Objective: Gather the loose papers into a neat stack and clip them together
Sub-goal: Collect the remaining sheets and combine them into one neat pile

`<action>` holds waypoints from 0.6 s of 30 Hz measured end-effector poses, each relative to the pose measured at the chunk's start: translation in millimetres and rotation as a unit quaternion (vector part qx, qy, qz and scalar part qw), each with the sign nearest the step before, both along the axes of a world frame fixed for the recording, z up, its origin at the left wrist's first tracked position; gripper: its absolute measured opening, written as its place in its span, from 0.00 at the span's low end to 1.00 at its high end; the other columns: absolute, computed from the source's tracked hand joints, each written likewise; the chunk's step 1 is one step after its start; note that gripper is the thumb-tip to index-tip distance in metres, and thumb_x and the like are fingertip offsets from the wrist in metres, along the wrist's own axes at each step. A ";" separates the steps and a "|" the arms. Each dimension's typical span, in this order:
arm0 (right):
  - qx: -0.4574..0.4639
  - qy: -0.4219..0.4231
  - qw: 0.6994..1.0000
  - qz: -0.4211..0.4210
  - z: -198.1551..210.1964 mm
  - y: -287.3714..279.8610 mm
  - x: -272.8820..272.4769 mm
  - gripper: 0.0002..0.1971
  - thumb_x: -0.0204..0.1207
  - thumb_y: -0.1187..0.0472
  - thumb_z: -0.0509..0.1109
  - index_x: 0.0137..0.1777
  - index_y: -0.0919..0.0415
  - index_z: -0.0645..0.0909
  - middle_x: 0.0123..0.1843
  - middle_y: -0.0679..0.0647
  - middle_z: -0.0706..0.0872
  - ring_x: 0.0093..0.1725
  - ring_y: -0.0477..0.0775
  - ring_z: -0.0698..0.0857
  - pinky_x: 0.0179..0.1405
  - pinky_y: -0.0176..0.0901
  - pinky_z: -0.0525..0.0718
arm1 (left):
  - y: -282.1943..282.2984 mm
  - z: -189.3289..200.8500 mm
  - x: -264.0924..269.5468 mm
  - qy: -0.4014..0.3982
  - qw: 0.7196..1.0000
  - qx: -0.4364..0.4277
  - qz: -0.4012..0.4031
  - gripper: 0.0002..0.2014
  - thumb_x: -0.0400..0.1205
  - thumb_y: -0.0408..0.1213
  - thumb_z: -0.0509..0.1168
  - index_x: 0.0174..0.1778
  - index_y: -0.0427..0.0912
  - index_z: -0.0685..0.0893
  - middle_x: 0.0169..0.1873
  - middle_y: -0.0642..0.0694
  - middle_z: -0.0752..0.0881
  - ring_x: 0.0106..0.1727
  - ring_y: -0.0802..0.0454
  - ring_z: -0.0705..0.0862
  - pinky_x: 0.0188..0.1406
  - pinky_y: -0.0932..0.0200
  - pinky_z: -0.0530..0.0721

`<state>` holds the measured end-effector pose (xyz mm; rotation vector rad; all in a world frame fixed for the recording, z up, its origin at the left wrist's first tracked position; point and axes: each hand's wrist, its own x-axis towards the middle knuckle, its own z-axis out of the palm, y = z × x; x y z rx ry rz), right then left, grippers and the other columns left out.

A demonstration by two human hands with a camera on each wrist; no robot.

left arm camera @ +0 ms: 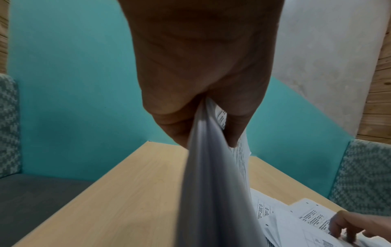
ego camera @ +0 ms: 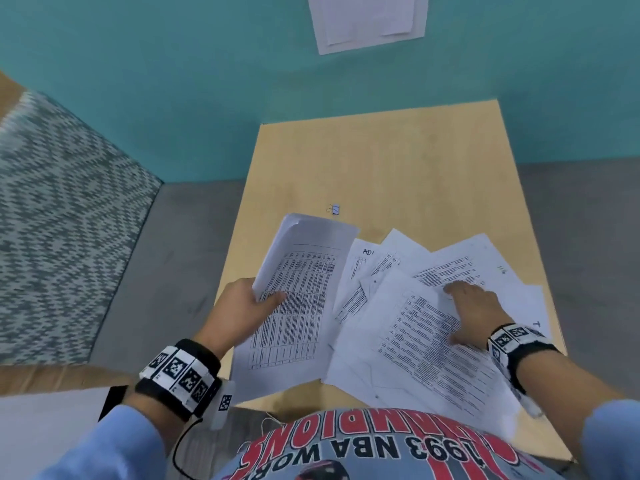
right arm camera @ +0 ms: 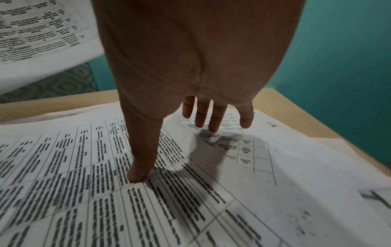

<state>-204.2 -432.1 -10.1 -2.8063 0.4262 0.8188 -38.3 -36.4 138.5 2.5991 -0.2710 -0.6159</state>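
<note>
Left hand (ego camera: 242, 306) pinches a gathered sheaf (ego camera: 294, 299); right hand (ego camera: 472, 311), fingers straight, presses the scattered papers (ego camera: 433, 358) beneath it; slide those under the sheaf, edges squared; binder clip (ego camera: 334, 209) lies beyond the sheaf.

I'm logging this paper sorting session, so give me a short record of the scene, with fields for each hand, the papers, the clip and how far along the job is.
left hand: left hand grips a held sheaf of papers, raised off the table
right hand: right hand rests with straight fingers on the loose papers
loose papers: fanned and overlapping on the table, not squared up
clip: binder clip lies on the table beyond the papers, untouched
progress: gathering under way; nothing clipped yet
</note>
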 end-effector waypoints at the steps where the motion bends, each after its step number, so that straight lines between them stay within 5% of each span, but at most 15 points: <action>1: -0.007 0.008 1.000 0.007 0.9 -1.1 3.8 0.64 0.55 0.34 0.87 0.88 0.50 0.57 0.85 0.49 0.69 0.81 0.57 0.73 0.79 0.60 0.71 | 0.6 0.3 -3.8 0.001 1.000 -0.002 0.006 0.26 0.83 0.55 0.76 0.30 0.43 0.72 0.22 0.45 0.76 0.21 0.48 0.75 0.22 0.55 0.72; 6: -0.051 0.051 0.995 0.066 8.4 -5.4 21.6 0.60 0.49 0.32 0.88 0.82 0.41 0.63 0.78 0.52 0.71 0.77 0.61 0.73 0.76 0.65 0.71 | 3.4 0.7 -22.8 0.001 0.999 -0.010 0.052 0.26 0.83 0.53 0.76 0.30 0.44 0.70 0.22 0.46 0.74 0.21 0.48 0.73 0.22 0.57 0.69; 11: -0.048 0.078 0.990 0.105 10.2 -4.6 41.9 0.68 0.45 0.37 0.92 0.85 0.50 0.59 0.81 0.54 0.72 0.80 0.60 0.74 0.77 0.65 0.73 | 12.7 -3.6 -38.8 0.001 0.997 -0.017 0.080 0.26 0.83 0.52 0.77 0.29 0.45 0.70 0.22 0.48 0.73 0.21 0.49 0.72 0.21 0.58 0.69; 18: -0.049 0.131 0.974 0.176 11.3 -0.4 63.9 0.43 0.59 0.42 0.88 0.75 0.46 0.75 0.72 0.54 0.77 0.74 0.61 0.76 0.68 0.59 0.80 | 22.5 4.4 -48.6 -0.017 0.995 -0.040 0.087 0.28 0.83 0.50 0.77 0.26 0.46 0.68 0.20 0.50 0.71 0.21 0.51 0.70 0.23 0.58 0.68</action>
